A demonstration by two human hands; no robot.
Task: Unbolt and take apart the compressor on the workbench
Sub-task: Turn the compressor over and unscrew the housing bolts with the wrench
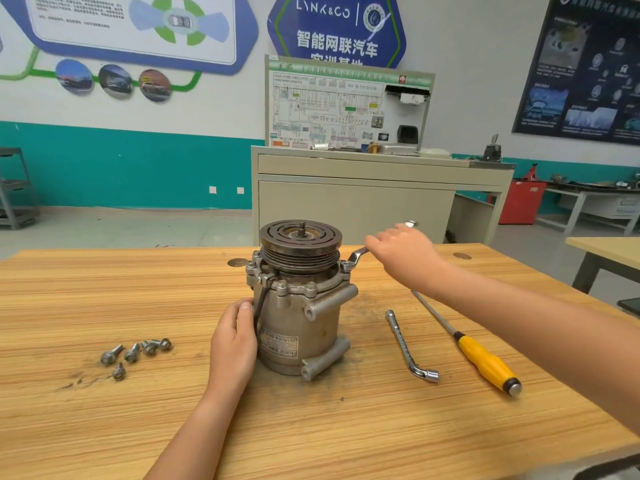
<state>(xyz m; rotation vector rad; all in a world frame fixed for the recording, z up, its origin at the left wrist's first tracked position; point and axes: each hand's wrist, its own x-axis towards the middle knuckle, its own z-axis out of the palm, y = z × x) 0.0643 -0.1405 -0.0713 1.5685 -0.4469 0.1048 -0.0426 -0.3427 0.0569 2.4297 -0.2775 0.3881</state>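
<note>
Plainly the compressor (301,327) looks heavy, rigid cast metal, standing upright mid-desk (311,427). The left hand (233,341) curls its fingers round the smooth body to brace it, while the right hand (405,258) clenches a wrench (358,254) seated on a flange bolt (346,265).

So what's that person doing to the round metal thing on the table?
A person is unbolting it. Their left hand holds the grey metal compressor upright on the wooden workbench, while the right hand grips a silver wrench set on a top bolt. Several loose silver bolts lie to its left.
</note>
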